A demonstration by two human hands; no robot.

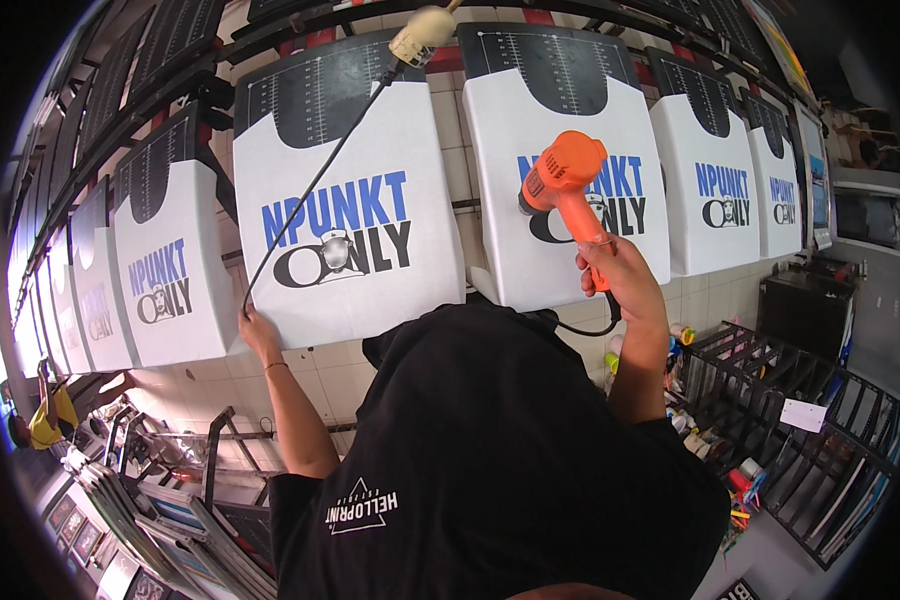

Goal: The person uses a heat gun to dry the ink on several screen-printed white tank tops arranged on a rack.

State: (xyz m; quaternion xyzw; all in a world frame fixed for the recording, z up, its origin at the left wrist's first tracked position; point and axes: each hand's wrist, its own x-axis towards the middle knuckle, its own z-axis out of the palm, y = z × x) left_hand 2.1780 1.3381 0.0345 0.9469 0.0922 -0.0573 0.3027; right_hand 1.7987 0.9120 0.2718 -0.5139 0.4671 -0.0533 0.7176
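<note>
My right hand [622, 274] grips the handle of an orange heat gun [568, 165]. The gun's nozzle points left over a white T-shirt [505, 115] with a blue and black print, stretched on a dark board. From the handle's lower end a black cord loops down. At the near left corner of another printed white T-shirt [390, 290], my left hand [260, 335] is closed around a thin black cable [310, 185]. That cable slants up across the shirt to a hanging cream-coloured socket [423, 38]; its course below my hand is hidden.
Further shirt-covered boards line both sides, such as a shirt [173, 330] at left and a shirt [710, 245] at right. Behind me stand a black metal rack [770, 400] and stacked frames [160, 520]. A person in yellow [52, 418] is far left.
</note>
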